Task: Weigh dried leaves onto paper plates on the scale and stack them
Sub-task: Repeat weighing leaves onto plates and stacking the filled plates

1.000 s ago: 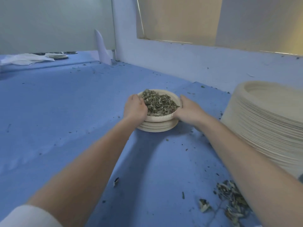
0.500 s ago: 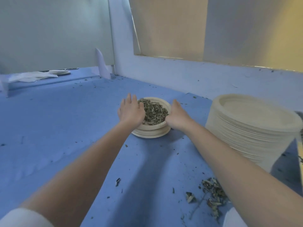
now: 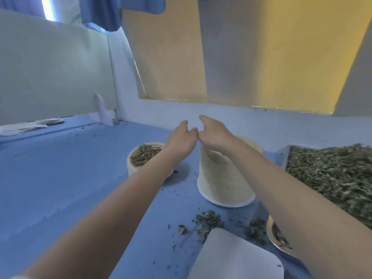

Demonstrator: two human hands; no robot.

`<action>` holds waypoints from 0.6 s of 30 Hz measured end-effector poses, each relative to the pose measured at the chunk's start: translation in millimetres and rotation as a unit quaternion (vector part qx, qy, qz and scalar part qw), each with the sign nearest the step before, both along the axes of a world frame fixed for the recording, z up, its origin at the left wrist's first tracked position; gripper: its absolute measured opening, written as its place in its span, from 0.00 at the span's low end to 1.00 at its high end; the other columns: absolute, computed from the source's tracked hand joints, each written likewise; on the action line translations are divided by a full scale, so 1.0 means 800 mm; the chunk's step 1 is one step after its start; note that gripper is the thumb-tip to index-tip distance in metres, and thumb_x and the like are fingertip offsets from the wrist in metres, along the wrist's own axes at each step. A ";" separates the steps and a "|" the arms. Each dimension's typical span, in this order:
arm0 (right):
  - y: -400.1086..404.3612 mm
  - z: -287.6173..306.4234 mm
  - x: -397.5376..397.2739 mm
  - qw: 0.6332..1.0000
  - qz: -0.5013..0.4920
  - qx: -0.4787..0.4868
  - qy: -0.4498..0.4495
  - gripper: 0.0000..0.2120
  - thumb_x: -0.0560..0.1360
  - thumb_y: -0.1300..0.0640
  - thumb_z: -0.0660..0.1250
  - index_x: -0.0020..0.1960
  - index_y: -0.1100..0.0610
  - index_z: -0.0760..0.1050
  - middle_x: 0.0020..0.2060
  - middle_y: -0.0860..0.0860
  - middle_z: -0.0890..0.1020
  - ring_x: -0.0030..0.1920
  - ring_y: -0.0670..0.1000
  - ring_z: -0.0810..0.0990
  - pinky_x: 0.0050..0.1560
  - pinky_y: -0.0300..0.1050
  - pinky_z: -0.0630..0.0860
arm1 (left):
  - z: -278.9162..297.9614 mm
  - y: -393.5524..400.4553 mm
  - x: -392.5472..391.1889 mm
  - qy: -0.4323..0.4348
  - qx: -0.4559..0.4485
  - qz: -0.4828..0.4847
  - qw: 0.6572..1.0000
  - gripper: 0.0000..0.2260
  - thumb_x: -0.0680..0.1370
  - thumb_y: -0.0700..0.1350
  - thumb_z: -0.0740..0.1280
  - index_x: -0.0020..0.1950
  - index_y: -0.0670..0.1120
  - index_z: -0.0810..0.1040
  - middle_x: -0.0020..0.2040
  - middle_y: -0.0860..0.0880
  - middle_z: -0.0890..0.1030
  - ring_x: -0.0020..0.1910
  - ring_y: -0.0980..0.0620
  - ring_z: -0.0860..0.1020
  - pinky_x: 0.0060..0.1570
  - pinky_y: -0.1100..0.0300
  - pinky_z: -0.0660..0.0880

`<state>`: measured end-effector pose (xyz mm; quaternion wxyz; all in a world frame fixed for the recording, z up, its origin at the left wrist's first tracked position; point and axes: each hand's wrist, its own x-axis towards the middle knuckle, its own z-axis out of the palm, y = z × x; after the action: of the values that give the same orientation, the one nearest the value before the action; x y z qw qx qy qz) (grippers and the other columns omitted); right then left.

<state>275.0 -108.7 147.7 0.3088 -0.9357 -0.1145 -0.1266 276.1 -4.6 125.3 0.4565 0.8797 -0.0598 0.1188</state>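
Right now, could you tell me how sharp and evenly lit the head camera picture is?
Head view: soft with motion blur, worst on the tray of dried leaves at right; wide-angle bending curves the wall panels; warm yellow light on the back panel against a cool blue table; both forearms cast dim shadows beside the stack of empty paper plates.

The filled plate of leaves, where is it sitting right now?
In the head view the filled plate sits left of centre on the blue table, left of the tall stack of empty plates, partly hidden behind the left forearm.
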 end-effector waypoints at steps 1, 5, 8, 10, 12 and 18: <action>-0.019 -0.001 -0.002 1.000 -0.013 -0.009 -0.002 0.21 0.78 0.62 0.57 0.70 0.64 0.62 0.69 0.58 0.69 0.68 0.56 0.67 0.60 0.43 0.64 | 0.002 -0.016 0.001 0.006 0.012 0.003 1.000 0.21 0.81 0.48 0.55 0.74 0.46 0.58 0.68 0.47 0.69 0.67 0.46 0.67 0.53 0.58 0.65; -0.093 -0.022 0.005 0.993 -0.086 -0.060 0.060 0.23 0.78 0.62 0.57 0.71 0.63 0.61 0.69 0.58 0.68 0.68 0.57 0.67 0.60 0.43 0.65 | -0.007 -0.068 0.010 0.042 0.071 0.036 0.996 0.13 0.77 0.42 0.60 0.59 0.43 0.63 0.47 0.47 0.69 0.43 0.49 0.70 0.32 0.58 0.61; -0.128 -0.041 0.014 0.986 -0.115 -0.060 0.105 0.24 0.76 0.62 0.59 0.71 0.64 0.60 0.66 0.59 0.69 0.65 0.58 0.68 0.60 0.48 0.70 | -0.021 -0.084 0.023 0.046 0.083 0.064 0.993 0.22 0.75 0.38 0.61 0.66 0.35 0.60 0.51 0.43 0.70 0.45 0.48 0.68 0.32 0.60 0.63; -0.143 -0.049 0.021 0.985 -0.118 -0.020 0.124 0.21 0.76 0.63 0.58 0.68 0.65 0.63 0.63 0.59 0.70 0.61 0.58 0.70 0.53 0.47 0.70 | -0.026 -0.085 0.028 0.062 0.077 0.081 0.992 0.22 0.75 0.36 0.60 0.68 0.33 0.60 0.56 0.40 0.72 0.50 0.44 0.71 0.39 0.60 0.65; -0.153 -0.054 0.028 0.983 -0.122 0.011 0.134 0.09 0.76 0.65 0.56 0.57 0.63 0.66 0.50 0.55 0.72 0.46 0.53 0.71 0.40 0.44 0.66 | -0.026 -0.082 0.032 0.077 0.091 0.101 0.988 0.19 0.76 0.35 0.58 0.66 0.33 0.62 0.62 0.37 0.72 0.59 0.41 0.71 0.45 0.58 0.64; -0.150 -0.047 0.029 0.984 -0.103 0.005 0.142 0.11 0.76 0.67 0.53 0.37 0.57 0.59 0.37 0.51 0.65 0.34 0.48 0.62 0.31 0.42 0.58 | -0.012 -0.089 0.033 0.086 0.170 0.062 0.980 0.31 0.78 0.33 0.52 0.74 0.33 0.36 0.72 0.29 0.57 0.61 0.38 0.72 0.51 0.55 0.67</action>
<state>298.2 -228.7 109.8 0.3118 -0.9494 0.0283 -0.0238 302.3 -75.4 115.4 0.2958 0.9533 0.0156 0.0589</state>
